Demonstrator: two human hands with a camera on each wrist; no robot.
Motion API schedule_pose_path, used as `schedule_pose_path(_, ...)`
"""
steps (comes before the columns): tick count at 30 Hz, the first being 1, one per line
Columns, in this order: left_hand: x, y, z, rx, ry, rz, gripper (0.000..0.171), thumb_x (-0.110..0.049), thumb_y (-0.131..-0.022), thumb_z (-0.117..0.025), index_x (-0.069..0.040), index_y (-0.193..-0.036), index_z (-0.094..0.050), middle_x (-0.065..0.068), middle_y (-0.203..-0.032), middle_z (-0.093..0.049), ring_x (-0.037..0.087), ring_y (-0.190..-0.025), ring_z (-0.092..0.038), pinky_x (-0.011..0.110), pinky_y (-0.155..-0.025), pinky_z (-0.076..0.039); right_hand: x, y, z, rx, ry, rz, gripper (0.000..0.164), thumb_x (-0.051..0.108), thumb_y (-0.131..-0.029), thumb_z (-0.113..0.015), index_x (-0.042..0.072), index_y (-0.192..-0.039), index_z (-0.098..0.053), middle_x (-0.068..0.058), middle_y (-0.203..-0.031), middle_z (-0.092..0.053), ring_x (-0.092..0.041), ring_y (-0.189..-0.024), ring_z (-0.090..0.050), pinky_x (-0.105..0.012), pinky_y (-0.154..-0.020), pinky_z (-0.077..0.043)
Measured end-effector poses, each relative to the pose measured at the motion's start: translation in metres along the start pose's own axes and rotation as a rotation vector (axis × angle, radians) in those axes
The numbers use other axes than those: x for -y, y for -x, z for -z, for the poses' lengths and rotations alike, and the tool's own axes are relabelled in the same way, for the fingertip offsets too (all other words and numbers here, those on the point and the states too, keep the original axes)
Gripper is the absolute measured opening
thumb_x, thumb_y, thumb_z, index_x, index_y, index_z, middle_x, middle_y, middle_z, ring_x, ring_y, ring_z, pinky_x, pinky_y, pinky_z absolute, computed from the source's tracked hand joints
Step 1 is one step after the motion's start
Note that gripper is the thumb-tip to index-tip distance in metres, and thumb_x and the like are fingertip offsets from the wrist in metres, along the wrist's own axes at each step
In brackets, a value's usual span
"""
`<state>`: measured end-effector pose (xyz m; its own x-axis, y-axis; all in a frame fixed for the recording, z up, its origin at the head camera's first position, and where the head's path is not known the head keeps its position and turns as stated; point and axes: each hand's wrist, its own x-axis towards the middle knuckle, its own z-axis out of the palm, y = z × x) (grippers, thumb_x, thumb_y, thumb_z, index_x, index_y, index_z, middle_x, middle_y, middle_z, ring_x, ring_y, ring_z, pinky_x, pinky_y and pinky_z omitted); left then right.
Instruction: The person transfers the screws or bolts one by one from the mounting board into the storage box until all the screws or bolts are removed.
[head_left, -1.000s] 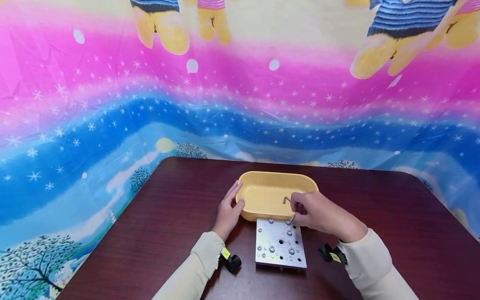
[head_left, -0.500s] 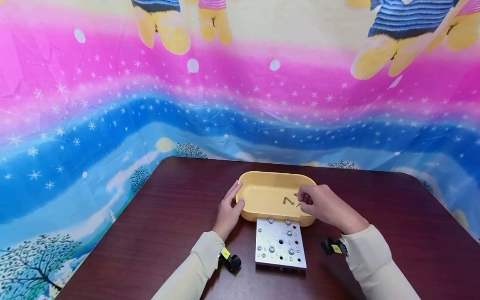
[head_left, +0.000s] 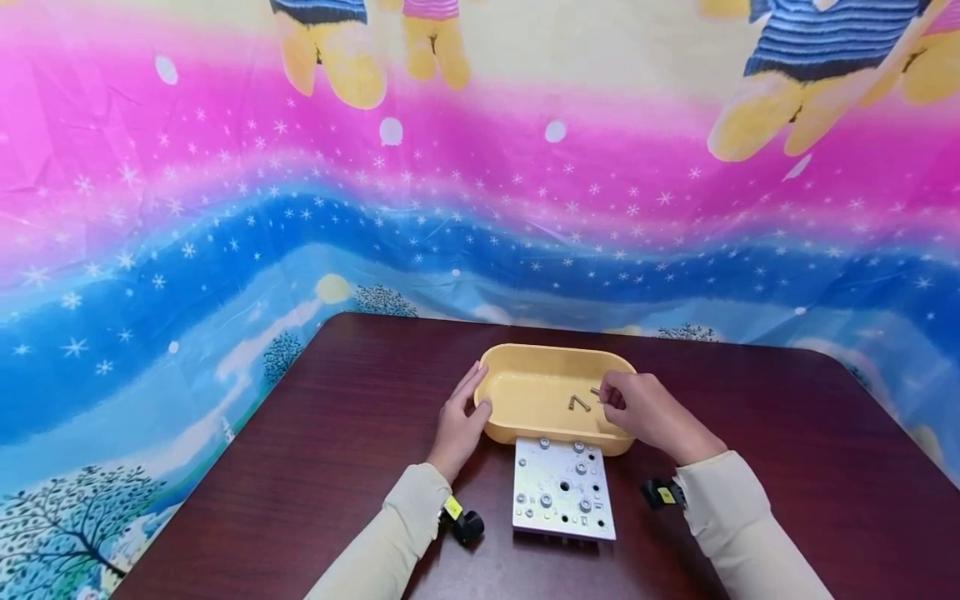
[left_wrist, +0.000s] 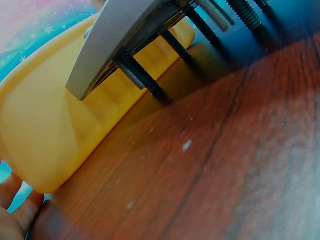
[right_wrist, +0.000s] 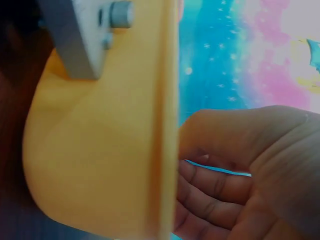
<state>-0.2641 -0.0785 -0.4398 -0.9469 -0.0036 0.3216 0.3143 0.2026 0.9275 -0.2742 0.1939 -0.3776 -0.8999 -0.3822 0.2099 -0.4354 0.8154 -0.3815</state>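
A yellow plastic tray [head_left: 525,392] sits on the table. At its left end my left hand [head_left: 457,425] rests with fairly straight fingers, thumb near the front wall. My right hand [head_left: 641,412] reaches over the tray's right end, fingertips bent together low inside it. Loose bolts [head_left: 579,403] lie on the tray floor in a V. Another bolt end [head_left: 595,391] shows right at the right fingertips; I cannot tell whether they pinch it. In front stands a metal plate [head_left: 551,483] with several socket-head bolts, its far edge overlapping the tray's front rim.
Beneath the plate, threaded bolt shanks [left_wrist: 175,46] stick down toward the wooden table [head_left: 360,433]. A black wrist camera [head_left: 468,527] sits under the left sleeve, another camera [head_left: 658,493] under the right. A printed cloth [head_left: 480,208] hangs behind the table.
My right hand has moved from the plate's far edge, where a thin metal piece showed at its fingertips, up and right into the tray. The left hand stays at the tray's end.
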Motion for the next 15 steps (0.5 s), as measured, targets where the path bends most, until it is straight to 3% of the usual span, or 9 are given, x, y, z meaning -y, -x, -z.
schedule_pose_path(6,0.035,-0.009,-0.005,-0.012,0.003,0.010,0.051,-0.008,-0.093,-0.057,-0.018,-0.143,-0.049,-0.006,-0.152,-0.038,0.012,-0.141,-0.029,0.036,-0.111,-0.031,-0.006,-0.008,-0.015,0.012,0.009,-0.009,0.008,0.000,-0.081,-0.065,0.007,-0.082,-0.060,0.001,-0.072,-0.056,-0.013,-0.063,-0.049,-0.029,-0.058,-0.044)
schedule_pose_path(10,0.034,-0.010,-0.005,-0.005,0.006,0.025,0.052,-0.010,-0.093,-0.057,-0.023,-0.143,-0.049,-0.015,-0.150,-0.037,0.007,-0.140,-0.029,0.033,-0.109,-0.033,-0.010,-0.015,-0.020,0.011,0.023,-0.002,0.007,0.000,-0.080,-0.065,0.005,-0.081,-0.061,0.000,-0.071,-0.055,-0.015,-0.064,-0.048,-0.029,-0.059,-0.043)
schedule_pose_path(15,0.034,-0.012,-0.004,0.009,0.001,0.037,0.052,-0.012,-0.094,-0.056,-0.024,-0.144,-0.048,-0.017,-0.151,-0.036,0.005,-0.140,-0.029,0.032,-0.109,-0.033,-0.017,-0.023,-0.024,0.006,0.042,0.012,0.009,-0.001,-0.078,-0.065,0.006,-0.078,-0.060,-0.001,-0.070,-0.054,-0.016,-0.063,-0.047,-0.030,-0.059,-0.041)
